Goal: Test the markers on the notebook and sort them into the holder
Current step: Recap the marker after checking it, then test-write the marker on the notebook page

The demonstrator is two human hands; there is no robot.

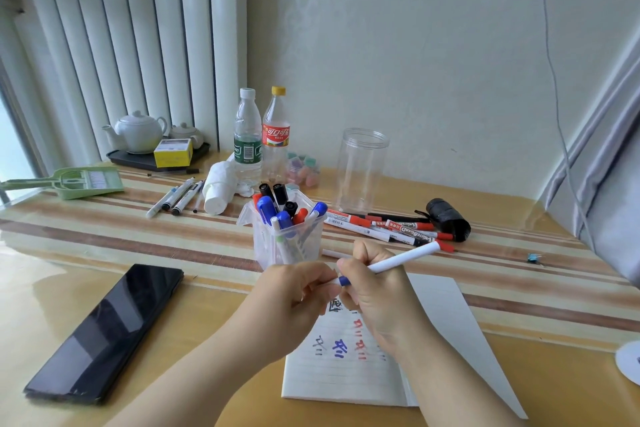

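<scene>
Sunlit and cluttered, a striped wooden table (104,236) is filling most of the frame, backing onto a pale wall and vertical blinds at the upper left. At lower centre, the right hand (377,298) is gripping a white marker (401,258), its fingers curled round the barrel, with the marker's red end pointing toward the right of the frame. The left hand (294,291) is meeting it, its fingertips pinching the marker's blue end where it is showing between the two hands. Both hands are hovering over the open notebook (349,374), whose lined page is carrying small red, blue and black test marks at lower centre.

Just above the hands, at centre frame, a clear plastic holder (266,239) is standing upright, crowded with blue, red and black capped markers. To its right, a loose pile of markers (384,227) is lying on the table beside a black roll (448,219), with an empty clear jar (360,170) standing behind them. More pens (176,196) are lying to the holder's left, near two bottles (261,136) and a green dustpan (79,182). A black phone (104,333) is resting at the lower left, and a white teapot (138,130) is sitting on a dark tray at the upper left.
</scene>
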